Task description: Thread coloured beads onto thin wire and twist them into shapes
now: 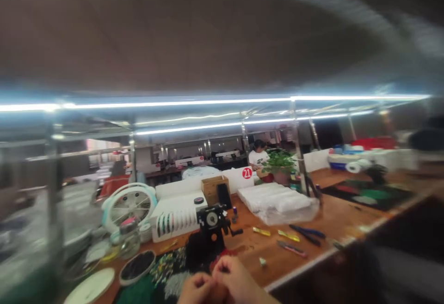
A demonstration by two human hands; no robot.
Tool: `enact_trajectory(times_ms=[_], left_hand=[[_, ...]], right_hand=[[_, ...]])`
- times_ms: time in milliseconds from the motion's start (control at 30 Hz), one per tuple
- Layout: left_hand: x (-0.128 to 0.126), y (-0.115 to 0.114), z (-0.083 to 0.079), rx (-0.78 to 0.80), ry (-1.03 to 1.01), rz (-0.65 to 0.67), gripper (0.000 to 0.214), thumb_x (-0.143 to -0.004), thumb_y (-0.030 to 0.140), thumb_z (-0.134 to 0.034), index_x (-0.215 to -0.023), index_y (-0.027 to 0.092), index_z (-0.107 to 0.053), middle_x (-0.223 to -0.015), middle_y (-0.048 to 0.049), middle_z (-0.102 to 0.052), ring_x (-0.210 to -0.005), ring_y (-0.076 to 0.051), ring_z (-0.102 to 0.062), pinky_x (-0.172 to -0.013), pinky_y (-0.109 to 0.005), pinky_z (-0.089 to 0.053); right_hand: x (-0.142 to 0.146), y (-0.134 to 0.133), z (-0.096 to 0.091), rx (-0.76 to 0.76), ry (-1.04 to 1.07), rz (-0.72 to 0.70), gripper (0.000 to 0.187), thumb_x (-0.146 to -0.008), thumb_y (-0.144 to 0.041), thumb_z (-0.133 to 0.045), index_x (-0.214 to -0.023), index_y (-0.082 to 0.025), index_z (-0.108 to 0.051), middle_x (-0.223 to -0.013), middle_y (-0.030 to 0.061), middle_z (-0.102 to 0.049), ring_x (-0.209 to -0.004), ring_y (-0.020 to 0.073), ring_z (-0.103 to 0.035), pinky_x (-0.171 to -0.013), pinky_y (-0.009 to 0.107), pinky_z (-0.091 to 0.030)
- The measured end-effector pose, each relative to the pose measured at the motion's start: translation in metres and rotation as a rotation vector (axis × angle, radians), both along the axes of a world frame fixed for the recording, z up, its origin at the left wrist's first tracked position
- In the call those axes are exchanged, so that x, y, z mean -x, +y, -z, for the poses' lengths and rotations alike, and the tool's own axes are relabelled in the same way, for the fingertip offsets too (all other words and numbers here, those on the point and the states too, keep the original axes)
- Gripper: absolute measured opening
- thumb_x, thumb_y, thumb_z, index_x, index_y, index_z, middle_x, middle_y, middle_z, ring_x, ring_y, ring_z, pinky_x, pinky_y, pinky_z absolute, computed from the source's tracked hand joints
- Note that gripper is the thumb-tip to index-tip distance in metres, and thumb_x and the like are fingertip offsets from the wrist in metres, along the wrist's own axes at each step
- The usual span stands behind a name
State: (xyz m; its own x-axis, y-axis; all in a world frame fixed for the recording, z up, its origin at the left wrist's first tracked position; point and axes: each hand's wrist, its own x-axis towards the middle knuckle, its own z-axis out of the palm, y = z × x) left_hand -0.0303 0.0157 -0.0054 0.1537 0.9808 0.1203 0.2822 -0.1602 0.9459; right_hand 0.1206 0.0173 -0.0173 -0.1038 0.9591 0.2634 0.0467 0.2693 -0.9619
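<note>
At the bottom of the head view my left hand and my right hand meet, fingertips pinched together. Whatever lies between the fingers is too small or hidden to make out. Just beyond them stands a black hand-cranked device with a round dial. Left of my hands are a heap of multicoloured small pieces and a pile of clear or silvery bits. Some red material lies right behind my fingers.
Pliers, pink-handled cutters and yellow pieces lie to the right. White plastic-wrapped packs, a slotted white box, a white fan, a glass jar and a dark-filled bowl stand around. A person sits beyond.
</note>
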Motion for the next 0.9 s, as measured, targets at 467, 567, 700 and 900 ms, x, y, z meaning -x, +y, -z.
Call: enact_trajectory(times_ms=[467,567,700,900], left_hand=[[0.005,-0.032,0.007,0.039,-0.139,0.015,0.043,-0.053,0.055,-0.071,-0.056,0.014,-0.058,-0.047,0.0047,-0.042,-0.047,-0.009,-0.032,-0.05,-0.025,-0.022],[0.006,-0.041,-0.006,0.042,-0.143,0.075,0.038,-0.058,0.049,-0.073,-0.06,0.013,-0.06,-0.046,0.005,-0.044,-0.045,-0.008,-0.032,-0.048,-0.025,-0.021],[0.007,-0.05,-0.026,0.006,-0.134,0.141,0.029,-0.064,0.039,-0.073,-0.064,0.012,-0.062,-0.049,0.0039,-0.05,-0.048,-0.008,-0.036,-0.05,-0.023,-0.024],[0.005,-0.062,-0.037,-0.019,-0.1,0.197,0.024,-0.069,0.034,-0.07,-0.063,0.012,-0.063,-0.052,0.0034,-0.05,-0.052,-0.009,-0.039,-0.051,-0.022,-0.028]], right_hand=[[0.004,-0.025,0.0,0.057,0.083,-0.247,0.029,-0.071,-0.044,-0.063,-0.066,-0.016,-0.056,-0.058,-0.0022,-0.05,-0.052,0.0104,-0.041,-0.049,0.022,-0.031],[0.0,-0.039,-0.014,0.047,0.167,-0.266,0.026,-0.069,-0.039,-0.067,-0.065,-0.015,-0.058,-0.062,-0.0018,-0.053,-0.055,0.0092,-0.04,-0.051,0.021,-0.032],[-0.004,-0.047,-0.027,0.021,0.283,-0.311,0.019,-0.07,-0.031,-0.068,-0.065,-0.015,-0.06,-0.069,-0.0007,-0.056,-0.061,0.009,-0.044,-0.056,0.02,-0.034],[-0.012,-0.055,-0.032,0.012,0.287,-0.357,0.017,-0.074,-0.029,-0.068,-0.068,-0.014,-0.06,-0.073,-0.0002,-0.057,-0.068,0.0104,-0.047,-0.062,0.021,-0.036]])
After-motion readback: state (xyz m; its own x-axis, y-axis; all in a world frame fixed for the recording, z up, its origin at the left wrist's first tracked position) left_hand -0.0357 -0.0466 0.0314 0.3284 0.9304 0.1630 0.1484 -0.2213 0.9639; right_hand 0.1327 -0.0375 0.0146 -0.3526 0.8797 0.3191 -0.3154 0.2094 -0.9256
